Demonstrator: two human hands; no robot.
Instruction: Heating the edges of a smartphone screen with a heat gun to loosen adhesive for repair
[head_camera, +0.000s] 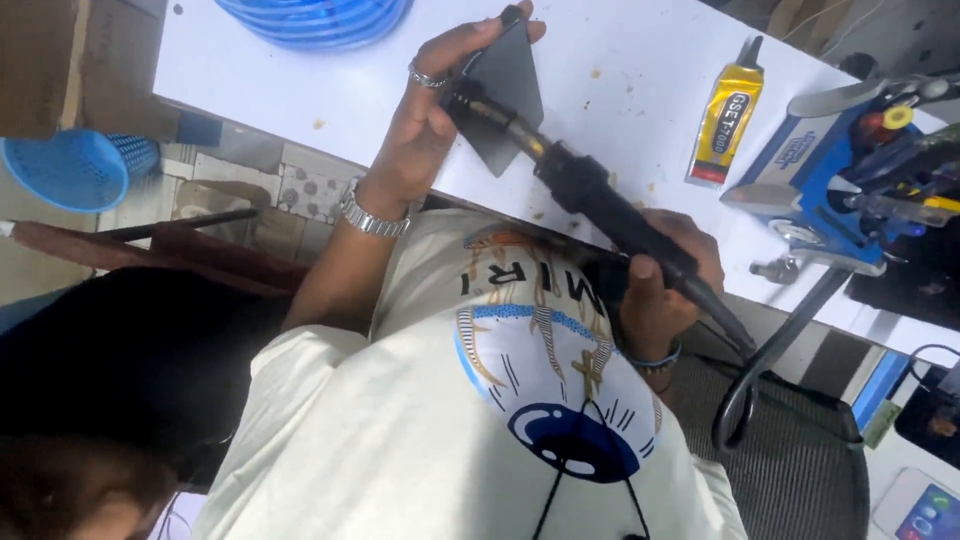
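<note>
At the surface's near edge (300, 120), my left hand (425, 130) pinches the dark panel (505, 95) while my right hand (665, 275) wraps the black heat tool (610, 215), its nozzle seemingly touching the panel.

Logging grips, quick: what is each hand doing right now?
Left hand: closed on a dark flat panel.
Right hand: closed around a black hot-air tool.

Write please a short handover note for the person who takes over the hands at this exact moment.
Left hand: holds a dark flat panel at the edge of the white table, thumb on top.
Right hand: grips a black hot-air gun, its metal nozzle on the panel.
Nearby: yellow glue tube lying on the table, blue tool stand beside it.
Done: cannot tell how far the heating has come.
Left: panel is not set down.
</note>
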